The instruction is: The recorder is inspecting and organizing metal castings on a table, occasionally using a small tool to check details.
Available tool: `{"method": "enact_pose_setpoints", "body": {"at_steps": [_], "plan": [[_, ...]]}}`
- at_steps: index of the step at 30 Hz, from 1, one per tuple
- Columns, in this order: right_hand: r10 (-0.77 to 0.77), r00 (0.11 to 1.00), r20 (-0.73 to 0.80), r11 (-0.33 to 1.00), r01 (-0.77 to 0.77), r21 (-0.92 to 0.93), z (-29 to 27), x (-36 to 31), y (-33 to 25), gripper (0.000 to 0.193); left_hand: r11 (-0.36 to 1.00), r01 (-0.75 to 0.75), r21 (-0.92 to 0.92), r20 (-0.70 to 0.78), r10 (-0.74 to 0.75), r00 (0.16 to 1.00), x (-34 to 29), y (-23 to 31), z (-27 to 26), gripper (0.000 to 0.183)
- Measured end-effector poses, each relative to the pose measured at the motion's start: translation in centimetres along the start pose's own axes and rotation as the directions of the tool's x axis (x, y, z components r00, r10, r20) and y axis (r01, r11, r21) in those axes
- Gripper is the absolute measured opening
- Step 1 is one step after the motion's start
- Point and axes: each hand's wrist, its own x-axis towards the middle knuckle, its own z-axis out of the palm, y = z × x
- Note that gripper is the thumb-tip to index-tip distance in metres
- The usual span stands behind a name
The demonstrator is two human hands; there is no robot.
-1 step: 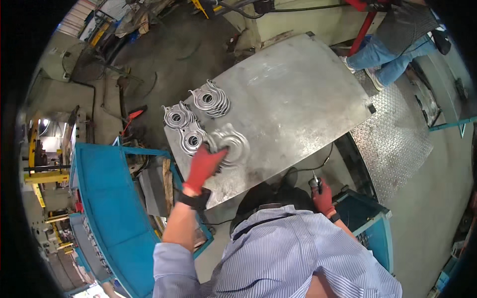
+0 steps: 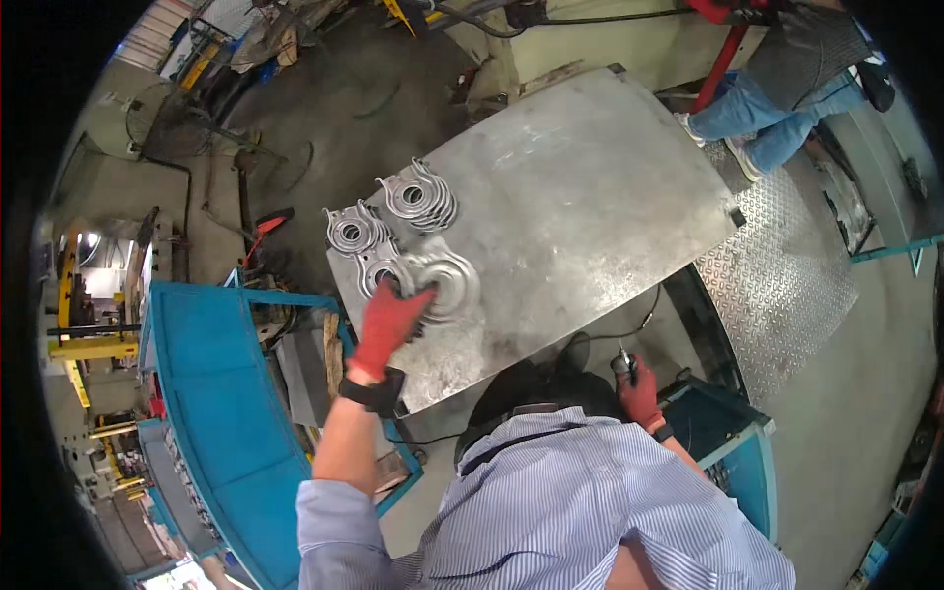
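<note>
My left hand (image 2: 393, 323), in a red glove, is on the near left part of the metal table (image 2: 580, 206). Its thumb and fingers grip the left edge of a round stamped metal plate (image 2: 452, 283), blurred by motion. Just beyond the fingers sits a stack of ring-shaped metal plates (image 2: 379, 265), partly covered by the hand. Two similar stacks stand farther off: a left stack (image 2: 352, 231) and a taller far stack (image 2: 421, 197). Low beside my body, off the table, my red-gloved right hand (image 2: 641, 395) is wrapped round a small air tool (image 2: 622, 365) with a metal tip.
A dark hose (image 2: 649, 313) hangs near the table's front edge. Blue metal frames stand on the left (image 2: 226, 383) and close on the right (image 2: 742, 442). Another person (image 2: 787, 98) stands beyond the table's far right corner, by a tread-plate floor (image 2: 777, 265).
My left hand has shifted slightly left, and the round stamped plate has slid left with it, toward the stacks. My right hand with the air tool has stayed put.
</note>
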Motion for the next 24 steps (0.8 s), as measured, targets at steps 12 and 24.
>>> {"method": "enact_pose_setpoints", "body": {"at_steps": [12,24], "plan": [[-0.078,0.964,-0.255,0.995,0.089,0.034,-0.3,-1.0,-1.8,0.037,0.954,-0.176,0.244,-0.283,0.244,0.928,19.0,-8.7,-14.2,0.063],[0.056,0.914,-0.401,0.988,0.007,0.152,-0.7,-3.1,-7.4,0.021,0.857,0.046,0.513,-0.370,0.172,0.913,20.0,-7.3,-10.4,0.074]]}}
